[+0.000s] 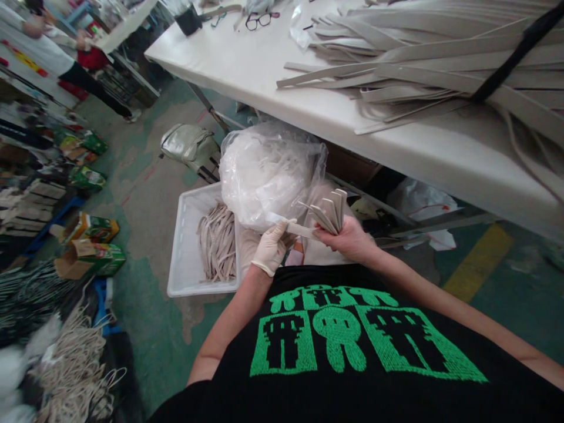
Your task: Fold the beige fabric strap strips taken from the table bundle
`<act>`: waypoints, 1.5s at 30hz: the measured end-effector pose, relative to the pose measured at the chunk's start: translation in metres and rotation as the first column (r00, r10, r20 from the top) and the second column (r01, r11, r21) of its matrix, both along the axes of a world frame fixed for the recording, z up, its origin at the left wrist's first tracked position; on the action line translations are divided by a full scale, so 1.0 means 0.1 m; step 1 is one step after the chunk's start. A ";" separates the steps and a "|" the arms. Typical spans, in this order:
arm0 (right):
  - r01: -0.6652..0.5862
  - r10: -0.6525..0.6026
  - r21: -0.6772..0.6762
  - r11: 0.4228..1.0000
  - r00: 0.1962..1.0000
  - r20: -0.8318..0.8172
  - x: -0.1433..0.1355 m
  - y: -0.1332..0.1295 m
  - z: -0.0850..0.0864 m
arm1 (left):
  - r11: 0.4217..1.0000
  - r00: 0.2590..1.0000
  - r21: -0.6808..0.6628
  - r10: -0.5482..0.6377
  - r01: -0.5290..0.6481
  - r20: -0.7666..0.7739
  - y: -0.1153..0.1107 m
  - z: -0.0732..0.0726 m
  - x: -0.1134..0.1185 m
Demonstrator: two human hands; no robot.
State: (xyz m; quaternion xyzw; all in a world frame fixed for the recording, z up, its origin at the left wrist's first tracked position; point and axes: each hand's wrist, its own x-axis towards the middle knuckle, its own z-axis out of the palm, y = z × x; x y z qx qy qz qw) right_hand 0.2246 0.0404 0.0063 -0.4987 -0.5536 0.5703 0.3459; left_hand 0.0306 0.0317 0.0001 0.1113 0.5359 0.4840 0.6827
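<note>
Several beige strips (328,214) are bunched in my right hand (350,239), which is bare and closed round them, their ends fanned upward. One strip (304,231) runs from that bunch across to my left hand (269,248), gloved in white, whose fingers pinch its end. Just beyond my hands a large clear plastic bag (268,176) bulges with whitish contents. Beside it on the left stands a white plastic bin (183,247), and a heap of beige strips (218,241) lies inside.
A white table (247,76) crosses the top, bearing a big pile of strips (418,64), glasses (259,22) and a black cup (188,20). Behind the bin sits a grey-green bag (191,147). Boxes (90,258) and cord bundles (74,358) fill the left; another person (44,47) stands at upper left.
</note>
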 end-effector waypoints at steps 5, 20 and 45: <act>0.017 -0.048 0.215 0.977 0.989 0.137 -0.11 0.00 -0.08 | 0.998 0.998 0.014 -0.054 0.053 0.031 -0.07 -0.06 0.12; -0.383 0.399 -0.199 0.902 0.916 0.043 0.18 -0.06 0.22 | 0.981 0.997 0.177 -0.071 0.077 -0.039 -0.26 0.16 0.00; -0.765 0.783 -0.173 0.620 0.591 0.194 -0.80 -0.05 0.50 | 0.738 0.773 0.352 0.631 -0.575 -0.061 -1.33 0.20 -0.81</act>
